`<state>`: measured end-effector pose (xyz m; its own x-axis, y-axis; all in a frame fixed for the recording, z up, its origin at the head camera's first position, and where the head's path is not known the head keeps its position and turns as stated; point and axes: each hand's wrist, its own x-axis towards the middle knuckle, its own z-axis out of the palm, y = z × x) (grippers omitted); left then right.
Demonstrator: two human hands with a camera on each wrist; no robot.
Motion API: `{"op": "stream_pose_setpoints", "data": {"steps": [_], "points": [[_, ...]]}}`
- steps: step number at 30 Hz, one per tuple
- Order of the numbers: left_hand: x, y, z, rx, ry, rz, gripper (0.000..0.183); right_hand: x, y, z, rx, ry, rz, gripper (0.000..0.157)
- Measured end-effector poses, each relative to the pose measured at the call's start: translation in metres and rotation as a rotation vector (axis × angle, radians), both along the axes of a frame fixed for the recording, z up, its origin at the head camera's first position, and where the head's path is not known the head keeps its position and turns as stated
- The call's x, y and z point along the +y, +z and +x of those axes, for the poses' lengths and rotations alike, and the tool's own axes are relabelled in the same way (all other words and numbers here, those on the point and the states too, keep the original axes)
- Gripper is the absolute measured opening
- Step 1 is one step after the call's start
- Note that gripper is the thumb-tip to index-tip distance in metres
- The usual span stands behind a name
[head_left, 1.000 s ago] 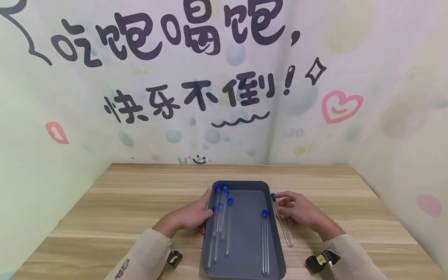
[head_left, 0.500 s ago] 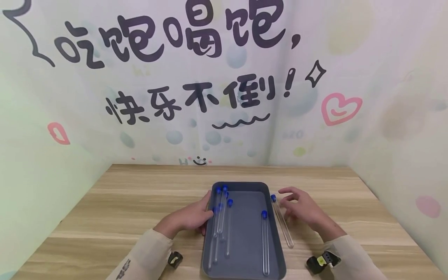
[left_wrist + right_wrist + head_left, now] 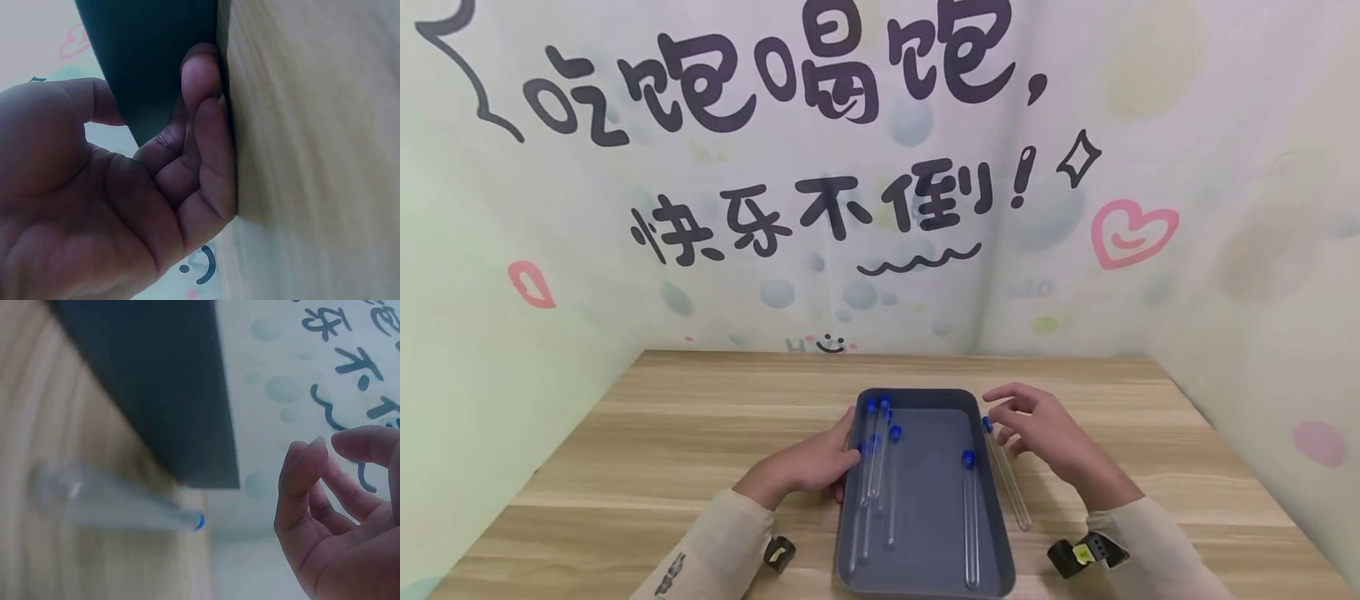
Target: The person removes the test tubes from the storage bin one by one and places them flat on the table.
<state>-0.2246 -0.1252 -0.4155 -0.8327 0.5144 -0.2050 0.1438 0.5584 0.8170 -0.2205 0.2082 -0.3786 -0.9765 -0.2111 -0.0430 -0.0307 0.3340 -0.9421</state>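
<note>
A dark grey rectangular tray [image 3: 928, 508] sits on the table. My left hand [image 3: 815, 462] grips its left side, thumb at the rim; in the left wrist view the fingers [image 3: 206, 144] bend against the outer wall. Several clear test tubes [image 3: 891, 500] with blue caps lie along the tray's left side, some overlapping. One capped test tube [image 3: 971, 525] lies inside near the right wall. Outside, another test tube [image 3: 1011, 483] lies along the tray's right edge. My right hand [image 3: 1048, 437] hovers above it, fingers loosely bent and holding nothing.
The wood-grain table [image 3: 737, 383] carries the tray near its front. A white printed backdrop [image 3: 850, 300] rises behind the table's back edge, with light walls at both sides. Black wrist bands [image 3: 1078, 558] show at the sleeves.
My right hand has let go of the test tube outside the tray and lifted off it. That tube stays lying beside the tray. The left hand keeps its hold.
</note>
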Motion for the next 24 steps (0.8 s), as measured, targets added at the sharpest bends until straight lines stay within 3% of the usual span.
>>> {"op": "stream_pose_setpoints", "data": {"steps": [14,24], "points": [[-0.004,-0.001,0.000,0.016,0.011,-0.027,0.077,-0.045,0.016,-0.005,0.021,0.041,-0.007,0.030],[-0.002,-0.001,0.000,0.025,0.009,-0.018,0.077,-0.071,0.016,-0.009,0.008,0.078,-0.008,0.033]]}}
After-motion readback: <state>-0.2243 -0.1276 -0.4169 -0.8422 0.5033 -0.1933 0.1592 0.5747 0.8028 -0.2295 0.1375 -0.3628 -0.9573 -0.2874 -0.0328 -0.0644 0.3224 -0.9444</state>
